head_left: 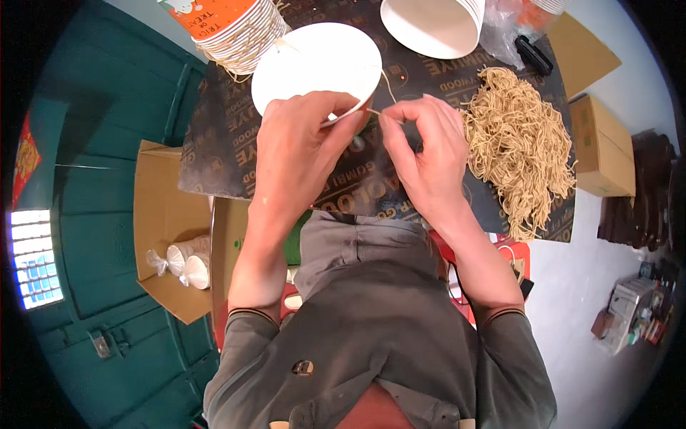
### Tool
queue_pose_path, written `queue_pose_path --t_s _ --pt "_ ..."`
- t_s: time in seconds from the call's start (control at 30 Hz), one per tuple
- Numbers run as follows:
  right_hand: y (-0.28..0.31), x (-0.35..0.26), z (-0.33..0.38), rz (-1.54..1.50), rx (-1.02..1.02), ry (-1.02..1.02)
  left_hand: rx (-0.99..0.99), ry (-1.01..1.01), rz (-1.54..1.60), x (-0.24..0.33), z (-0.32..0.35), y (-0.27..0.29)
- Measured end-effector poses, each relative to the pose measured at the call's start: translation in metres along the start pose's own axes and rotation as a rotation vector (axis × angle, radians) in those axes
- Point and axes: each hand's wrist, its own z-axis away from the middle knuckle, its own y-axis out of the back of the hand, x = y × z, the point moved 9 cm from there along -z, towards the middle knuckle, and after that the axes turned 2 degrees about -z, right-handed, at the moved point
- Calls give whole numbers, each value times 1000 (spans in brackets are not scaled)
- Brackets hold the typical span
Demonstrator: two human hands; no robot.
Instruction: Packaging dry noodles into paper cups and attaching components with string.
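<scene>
A white paper bucket point(314, 61) lies tipped on the dark table, its round mouth facing me. My left hand point(296, 143) is closed on the near right part of its rim. Close beside that rim, my right hand point(429, 139) pinches a thin tan cord point(390, 86) between thumb and fingertips. The cord runs along the bucket's right side, and another bit of it shows at the far rim. Fingers hide where the cord meets the near rim. To the right of my right hand lies a large tangled heap of tan cords point(522, 150).
A stack of orange printed buckets with cords point(236, 32) stands far left. White nested buckets point(432, 28) lie at the far edge, near a black object point(534, 56) and clear plastic. Left of the table point(221, 154), an open carton point(168, 193) holds bagged cups. Another carton point(607, 146) stands right.
</scene>
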Motion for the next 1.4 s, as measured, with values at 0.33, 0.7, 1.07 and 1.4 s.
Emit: queue_pose_path --t_s 0.33,0.7,1.07,1.4 --pt "-8 10 3 8 58 -75 9 95 80 -6 -1 -7" --pt "-12 7 1 30 81 -44 12 86 93 -5 -2 -8" --pt "-17 11 0 -19 60 -101 -118 232 230 -29 -9 -6" --pt "-17 19 3 -32 59 -175 -305 258 285 -40 -22 -14"
